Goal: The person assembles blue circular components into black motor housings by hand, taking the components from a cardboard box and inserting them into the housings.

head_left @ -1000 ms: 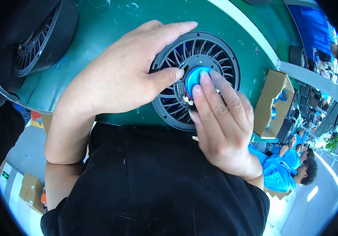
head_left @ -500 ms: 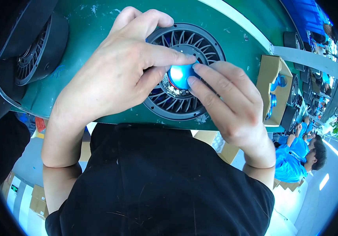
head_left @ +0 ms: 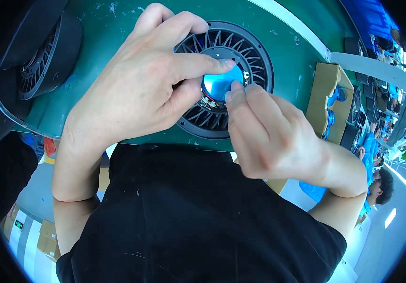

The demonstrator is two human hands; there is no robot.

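A black spoked wheel (head_left: 263, 56) lies flat on the green bench, with a circuit board (head_left: 207, 101) partly showing at its hub. Over that hub sits a shiny blue round cap (head_left: 219, 82), its lower left edge lined in red. My left hand (head_left: 146, 80) steadies the cap between index finger and thumb, the finger on its upper edge and the thumb at its left side. At the cap's lower right edge, my right hand (head_left: 271, 132) has its fingertips pressed together against it. Whatever may be inside that pinch is hidden.
Large black wheels (head_left: 47, 61) stand at the left edge of the bench. To the right, an open cardboard box (head_left: 323, 92) holds several blue parts. A pale metal rail (head_left: 297, 28) crosses behind. Further right are more wheels (head_left: 354, 106) and people in blue.
My right hand has shifted down and left, its spread fingers now drawn into a pinch at the cap's lower right edge. My left hand keeps its hold on the cap.
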